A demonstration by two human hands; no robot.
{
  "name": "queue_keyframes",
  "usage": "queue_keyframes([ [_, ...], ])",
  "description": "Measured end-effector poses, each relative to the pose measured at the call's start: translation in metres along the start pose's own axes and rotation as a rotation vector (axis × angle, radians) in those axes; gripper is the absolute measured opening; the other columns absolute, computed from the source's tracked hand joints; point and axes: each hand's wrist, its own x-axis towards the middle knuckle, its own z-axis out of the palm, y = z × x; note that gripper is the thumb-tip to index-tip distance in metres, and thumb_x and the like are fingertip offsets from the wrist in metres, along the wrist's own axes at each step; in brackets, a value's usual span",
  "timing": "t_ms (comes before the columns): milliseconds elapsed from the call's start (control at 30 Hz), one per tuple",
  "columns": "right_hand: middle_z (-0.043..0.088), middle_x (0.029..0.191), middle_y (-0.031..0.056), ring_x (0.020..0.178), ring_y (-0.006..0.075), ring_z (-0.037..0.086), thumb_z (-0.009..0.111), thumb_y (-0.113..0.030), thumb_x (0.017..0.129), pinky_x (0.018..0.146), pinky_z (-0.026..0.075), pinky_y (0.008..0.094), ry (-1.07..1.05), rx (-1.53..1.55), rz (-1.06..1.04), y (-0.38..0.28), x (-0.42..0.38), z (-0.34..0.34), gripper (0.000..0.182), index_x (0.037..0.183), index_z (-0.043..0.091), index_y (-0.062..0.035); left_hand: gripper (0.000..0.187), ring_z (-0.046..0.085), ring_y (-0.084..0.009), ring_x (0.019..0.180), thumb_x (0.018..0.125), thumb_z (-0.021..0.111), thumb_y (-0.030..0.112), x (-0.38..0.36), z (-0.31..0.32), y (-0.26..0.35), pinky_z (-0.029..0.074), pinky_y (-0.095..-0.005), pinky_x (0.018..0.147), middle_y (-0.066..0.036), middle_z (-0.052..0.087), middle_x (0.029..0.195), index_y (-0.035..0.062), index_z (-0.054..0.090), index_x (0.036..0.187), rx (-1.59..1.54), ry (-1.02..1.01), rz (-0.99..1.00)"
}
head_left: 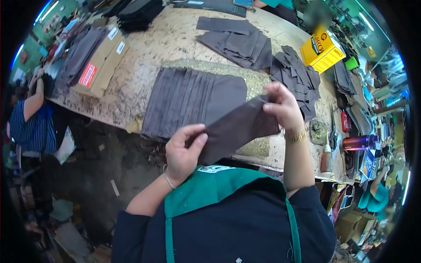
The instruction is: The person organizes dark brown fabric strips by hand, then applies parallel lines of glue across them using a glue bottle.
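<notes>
A dark brown piece of leather-like material is stretched between my two hands above the table's near edge. My left hand pinches its lower left end between thumb and fingers. At the upper right end, my right hand grips the piece, thumb on top. Just beyond it, a row of overlapping brown pieces lies fanned out on a worn, speckled board. More brown pieces are heaped behind, and another loose pile lies to the right.
A cardboard box with dark sheets stands at left. On the right are a yellow box, a purple bottle, a small glue-like bottle and tools. Black stacks sit at the back. Other people work around the table.
</notes>
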Motion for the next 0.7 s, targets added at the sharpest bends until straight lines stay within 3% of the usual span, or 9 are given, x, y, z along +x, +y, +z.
queue_keyframes([
  [33, 0.056, 0.083, 0.0031, 0.073, 0.0104, 0.056, 0.063, 0.011, 0.067, 0.07, 0.047, 0.0216, -0.059, 0.121, 0.089, 0.004, 0.017, -0.003, 0.048, 0.11, 0.044, -0.0014, 0.022, 0.057, -0.0107, 0.081, 0.079, 0.06, 0.002, -0.003, 0.004, -0.02, 0.046, -0.0216, 0.073, -0.008, 0.06, 0.096, -0.002, 0.056, 0.1, -0.197, 0.046, -0.146],
  [133, 0.055, 0.077, 0.0005, 0.068, 0.0071, 0.054, 0.064, 0.008, 0.068, 0.064, 0.044, 0.0188, -0.148, -0.065, 0.188, 0.025, 0.069, -0.024, 0.049, 0.112, 0.043, -0.0018, 0.026, 0.057, -0.0106, 0.079, 0.079, 0.059, 0.001, -0.013, 0.007, -0.052, 0.045, -0.0217, 0.072, -0.007, 0.059, 0.093, -0.0027, 0.052, 0.103, -0.235, 0.122, -0.252],
  [233, 0.051, 0.07, -0.0022, 0.063, 0.0046, 0.05, 0.063, 0.007, 0.07, 0.059, 0.042, 0.0169, -0.235, -0.302, 0.2, 0.038, 0.107, -0.024, 0.044, 0.109, 0.045, -0.0017, 0.028, 0.056, -0.0101, 0.071, 0.078, 0.06, 0.003, -0.02, 0.016, -0.06, 0.046, -0.0235, 0.065, -0.005, 0.057, 0.08, -0.0023, 0.049, 0.103, -0.152, 0.054, -0.367],
  [300, 0.052, 0.069, -0.0018, 0.063, 0.0044, 0.049, 0.065, 0.005, 0.069, 0.057, 0.041, 0.0171, -0.244, -0.557, 0.069, 0.056, 0.13, -0.022, 0.041, 0.105, 0.047, -0.001, 0.034, 0.056, -0.0121, 0.063, 0.075, 0.063, 0.007, -0.018, 0.025, -0.053, 0.045, -0.0266, 0.058, -0.005, 0.053, 0.066, -0.0014, 0.047, 0.103, 0.235, -0.039, -0.449],
  [333, 0.056, 0.07, 0.0014, 0.065, 0.0095, 0.053, 0.073, -0.006, 0.061, 0.059, 0.043, 0.024, -0.209, -0.661, 0.041, 0.063, 0.139, -0.022, 0.041, 0.097, 0.054, -0.0037, 0.038, 0.057, -0.0193, 0.058, 0.072, 0.066, 0.012, -0.017, 0.03, -0.058, 0.045, -0.0306, 0.055, -0.009, 0.051, 0.061, -0.0008, 0.045, 0.102, 0.36, -0.02, -0.394],
  [367, 0.056, 0.069, 0.003, 0.066, 0.0131, 0.054, 0.074, -0.008, 0.06, 0.061, 0.044, 0.0262, -0.226, -0.735, 0.027, 0.071, 0.145, -0.021, 0.042, 0.097, 0.054, -0.0044, 0.038, 0.057, -0.0193, 0.058, 0.072, 0.066, 0.012, -0.016, 0.034, -0.058, 0.045, -0.0306, 0.055, -0.009, 0.051, 0.061, -0.0008, 0.045, 0.102, 0.369, -0.001, -0.4],
  [533, 0.058, 0.07, 0.006, 0.068, 0.0186, 0.057, 0.074, -0.012, 0.06, 0.063, 0.045, 0.0302, -0.231, -0.839, 0.002, 0.102, 0.152, -0.016, 0.04, 0.094, 0.053, -0.0061, 0.036, 0.057, -0.0331, 0.061, 0.072, 0.065, 0.017, -0.011, 0.046, -0.055, 0.045, -0.0384, 0.058, -0.013, 0.054, 0.064, 0.0011, 0.043, 0.095, 0.653, 0.021, -0.491],
  [633, 0.06, 0.074, 0.009, 0.074, 0.0234, 0.059, 0.074, -0.013, 0.06, 0.068, 0.046, 0.0331, -0.256, -0.866, 0.019, 0.107, 0.155, -0.017, 0.042, 0.094, 0.052, -0.0059, 0.038, 0.057, -0.0355, 0.066, 0.072, 0.066, 0.021, -0.012, 0.048, -0.05, 0.045, -0.0399, 0.06, -0.015, 0.055, 0.064, 0.0012, 0.042, 0.094, 0.766, -0.033, -0.565],
  [700, 0.061, 0.081, 0.0128, 0.083, 0.0286, 0.059, 0.075, -0.016, 0.061, 0.073, 0.045, 0.0364, -0.314, -1.026, -0.042, 0.105, 0.158, -0.017, 0.045, 0.097, 0.051, -0.005, 0.044, 0.058, -0.0363, 0.071, 0.072, 0.067, 0.031, -0.013, 0.045, -0.047, 0.046, -0.0408, 0.061, -0.016, 0.056, 0.069, 0.0013, 0.043, 0.094, 0.864, -0.064, -0.506],
])
